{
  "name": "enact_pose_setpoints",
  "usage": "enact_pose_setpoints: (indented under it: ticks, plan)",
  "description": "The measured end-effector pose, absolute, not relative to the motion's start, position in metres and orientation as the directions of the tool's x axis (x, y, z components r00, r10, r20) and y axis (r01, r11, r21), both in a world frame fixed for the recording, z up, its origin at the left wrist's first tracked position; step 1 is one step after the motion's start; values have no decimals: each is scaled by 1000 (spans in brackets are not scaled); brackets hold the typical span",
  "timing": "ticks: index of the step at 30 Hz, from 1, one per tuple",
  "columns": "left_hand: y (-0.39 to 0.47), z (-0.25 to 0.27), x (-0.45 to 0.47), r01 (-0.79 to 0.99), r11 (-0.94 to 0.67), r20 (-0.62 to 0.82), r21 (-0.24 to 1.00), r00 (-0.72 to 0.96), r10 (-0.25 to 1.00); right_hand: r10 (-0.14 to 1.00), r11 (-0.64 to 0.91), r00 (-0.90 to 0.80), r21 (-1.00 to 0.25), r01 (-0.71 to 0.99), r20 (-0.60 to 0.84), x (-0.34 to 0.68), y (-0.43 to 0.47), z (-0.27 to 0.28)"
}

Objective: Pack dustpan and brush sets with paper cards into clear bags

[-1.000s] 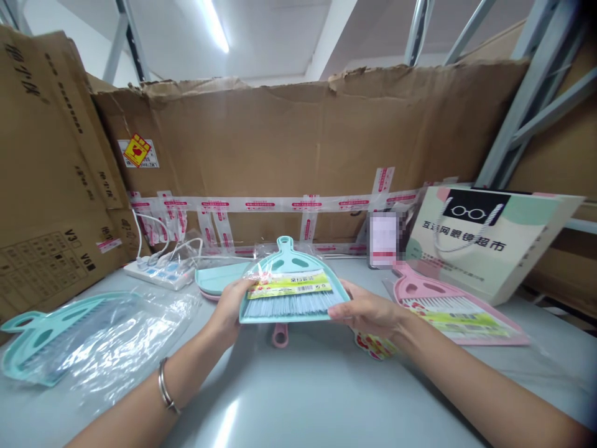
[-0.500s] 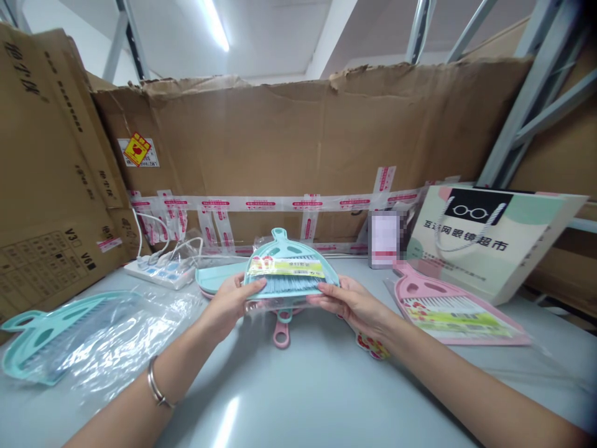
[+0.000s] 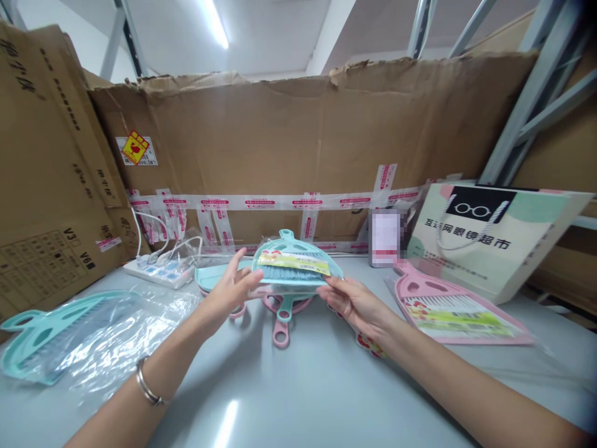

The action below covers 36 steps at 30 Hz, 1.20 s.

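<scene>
My right hand pinches the lower right corner of a turquoise dustpan set, a pan with its brush laid across it and a yellow-green label. The set is held tilted above the table, handle pointing away. At its left edge, my left hand has its fingers spread; whether a fingertip still touches the rim I cannot tell. Beneath the held set are turquoise and pink brush handles, one pink handle pointing toward me. Another turquoise dustpan lies behind my left hand, partly hidden.
On the left lies a turquoise dustpan set with clear plastic wrap. A pink dustpan set lies right, before a paper bag. A power strip, a phone-like device and a large carton stand behind.
My left hand has let go its grip and spread its fingers, moving slightly left. The dustpan set has shifted a little right and tilted, still in my right hand.
</scene>
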State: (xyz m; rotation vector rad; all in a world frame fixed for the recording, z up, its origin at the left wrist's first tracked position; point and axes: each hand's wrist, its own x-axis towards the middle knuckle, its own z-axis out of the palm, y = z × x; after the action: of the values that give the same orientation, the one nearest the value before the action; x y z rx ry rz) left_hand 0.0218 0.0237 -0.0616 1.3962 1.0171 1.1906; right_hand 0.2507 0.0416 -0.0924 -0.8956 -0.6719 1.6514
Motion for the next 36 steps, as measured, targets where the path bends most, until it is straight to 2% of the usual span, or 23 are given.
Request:
enact_pose_setpoints:
  ticks: [4, 7, 10, 13, 16, 19, 23, 26, 31, 34, 36]
  plan:
    - [25, -60, 14, 235, -421, 297, 876, 427, 854, 959, -281, -146, -779, -560, -241, 254, 42, -89]
    - [29, -62, 15, 367, -565, 425, 739, 397, 814, 953, -296, -217, -808, -509, -212, 254, 40, -87]
    - [32, -67, 21, 394, -546, 494, 740, 234, 838, 945, -290, -281, -831, -475, -169, 254, 39, -87]
    - [31, -70, 26, 360, -474, 455, 804, 142, 879, 949, -251, -294, -841, -480, -115, 254, 37, -86]
    - [27, -71, 30, 331, -460, 442, 824, 133, 887, 953, -210, -297, -849, -485, -66, 255, 36, -85]
    - [24, -72, 31, 330, -482, 465, 812, 134, 875, 961, -206, -261, -853, -480, -85, 255, 37, -86]
    - [27, -79, 32, 405, -553, 544, 728, 151, 826, 977, -203, -147, -871, -447, -153, 255, 40, -89]
    - [30, -85, 33, 426, -576, 584, 698, 129, 802, 981, -189, -125, -891, -413, -150, 254, 40, -90]
    - [30, -87, 34, 370, -571, 591, 733, 69, 804, 973, -85, -228, -868, -488, 33, 255, 38, -88]
    - [29, -86, 33, 362, -569, 599, 739, 35, 800, 935, 61, -268, -852, -519, 231, 256, 36, -89]
    - [28, -84, 31, 358, -586, 619, 727, 27, 785, 894, 174, -298, -874, -454, 333, 256, 34, -92]
